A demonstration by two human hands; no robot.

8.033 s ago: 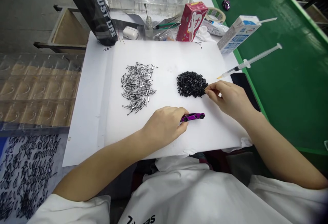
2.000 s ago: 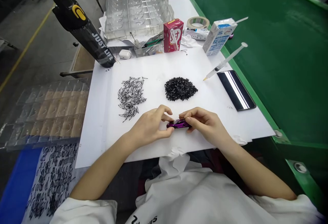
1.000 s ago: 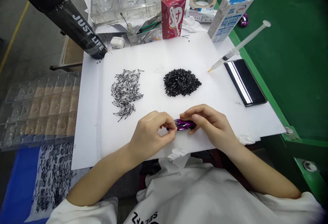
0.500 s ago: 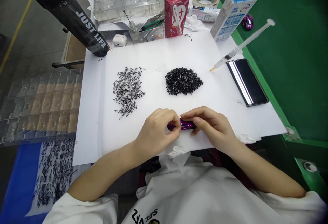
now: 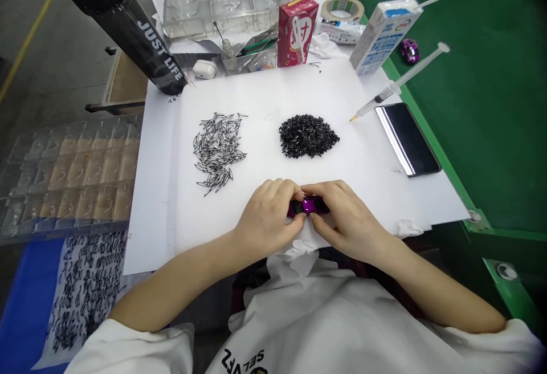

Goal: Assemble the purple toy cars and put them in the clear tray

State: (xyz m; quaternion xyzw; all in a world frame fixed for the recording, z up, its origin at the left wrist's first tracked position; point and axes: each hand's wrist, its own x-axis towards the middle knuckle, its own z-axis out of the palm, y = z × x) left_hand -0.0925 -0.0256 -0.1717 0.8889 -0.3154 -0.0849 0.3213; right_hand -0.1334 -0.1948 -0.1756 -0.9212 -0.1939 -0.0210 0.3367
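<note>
A small shiny purple toy car (image 5: 308,207) with dark windows is held level between both hands, low over the white work mat. My left hand (image 5: 270,214) is closed on its left end with thumb and fingertips. At the other end, my right hand (image 5: 345,218) grips it between thumb and fingers, so the fingertips hide parts of both ends. Just beyond the hands lies a pile of small glossy black parts (image 5: 308,136). Thin black loop-shaped parts (image 5: 219,149) are spread to the left of that pile.
A syringe (image 5: 397,84) and a phone (image 5: 408,139) lie at the right. Behind the mat stand a red box (image 5: 298,31), a milk carton (image 5: 387,35) and a tape roll (image 5: 342,8). A black bottle (image 5: 141,37) is back left. Another purple car (image 5: 409,51) sits on the green surface (image 5: 478,77).
The purple car has been turned between my hands, so its glossy body and windows now show. My right thumb has shifted to the car's near side. The camera view has moved slightly.
</note>
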